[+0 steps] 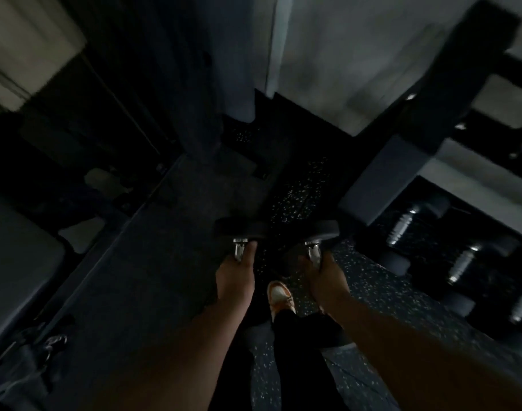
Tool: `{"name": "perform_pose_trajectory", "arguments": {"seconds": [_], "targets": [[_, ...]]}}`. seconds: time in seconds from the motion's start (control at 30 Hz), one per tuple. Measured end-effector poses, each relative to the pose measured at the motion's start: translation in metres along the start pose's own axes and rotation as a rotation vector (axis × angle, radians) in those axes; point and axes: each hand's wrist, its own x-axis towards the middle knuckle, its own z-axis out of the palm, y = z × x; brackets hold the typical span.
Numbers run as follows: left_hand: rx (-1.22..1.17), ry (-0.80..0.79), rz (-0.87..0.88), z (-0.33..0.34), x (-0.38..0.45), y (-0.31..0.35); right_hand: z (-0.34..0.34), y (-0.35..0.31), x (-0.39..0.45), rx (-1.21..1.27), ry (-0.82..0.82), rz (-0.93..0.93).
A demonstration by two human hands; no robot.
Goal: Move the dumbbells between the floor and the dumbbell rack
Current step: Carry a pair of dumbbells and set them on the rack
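Observation:
My left hand grips the chrome handle of a black dumbbell, whose round head points away from me. My right hand holds a second black dumbbell the same way. Both hang side by side above the speckled floor. The dumbbell rack stands to the right, with several dumbbells lying on its lower shelf. The near heads of the held dumbbells are hidden by my hands.
A dark padded bench stands at the left. A pale wall and a dark column rise ahead. My foot in an orange and white shoe is between my arms. The scene is dim and blurred.

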Motion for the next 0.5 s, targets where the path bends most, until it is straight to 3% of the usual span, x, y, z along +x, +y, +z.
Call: {"name": "perform_pose_trajectory", "arguments": {"seconds": [0.3, 0.5], "targets": [[-0.082, -0.182, 0.185, -0.006, -0.095, 0.102, -0.112, -0.022, -0.093, 0.308, 0.287, 0.002], [-0.072, -0.330, 0.363, 0.024, -0.185, 0.145, -0.194, 0.000, -0.153, 0.533, 0.476, 0.032]]}}
